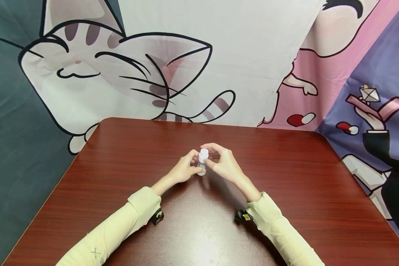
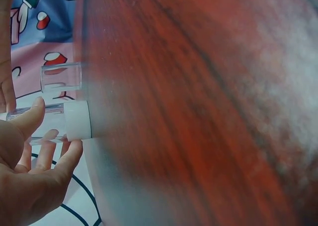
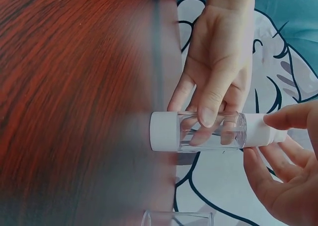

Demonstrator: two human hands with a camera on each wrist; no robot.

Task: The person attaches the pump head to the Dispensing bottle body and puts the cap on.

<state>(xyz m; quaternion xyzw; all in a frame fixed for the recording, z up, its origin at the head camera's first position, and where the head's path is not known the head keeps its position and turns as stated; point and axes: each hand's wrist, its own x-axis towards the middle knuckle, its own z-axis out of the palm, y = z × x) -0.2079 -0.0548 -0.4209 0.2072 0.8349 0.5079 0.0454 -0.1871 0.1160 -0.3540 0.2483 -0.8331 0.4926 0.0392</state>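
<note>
A small clear bottle [image 1: 202, 166] with a white base and a white top [image 3: 257, 130] stands upright on the table. My left hand [image 1: 183, 169] grips its transparent body, thumb on the near side and fingers behind, as the right wrist view shows. Around the white top, the thumb and fingers of my right hand [image 1: 227, 162] pinch from the right. Close by is a short clear cylinder [image 2: 61, 78], apart from both hands; in the right wrist view only part of this clear cylinder [image 3: 178, 220] shows at the bottom edge.
The reddish-brown wooden table [image 1: 129, 159] reaches back to a hanging cloth [image 1: 246, 74] printed with cartoon figures. A small black device sits at the left wrist [image 1: 157, 216] and another at the right wrist [image 1: 243, 216].
</note>
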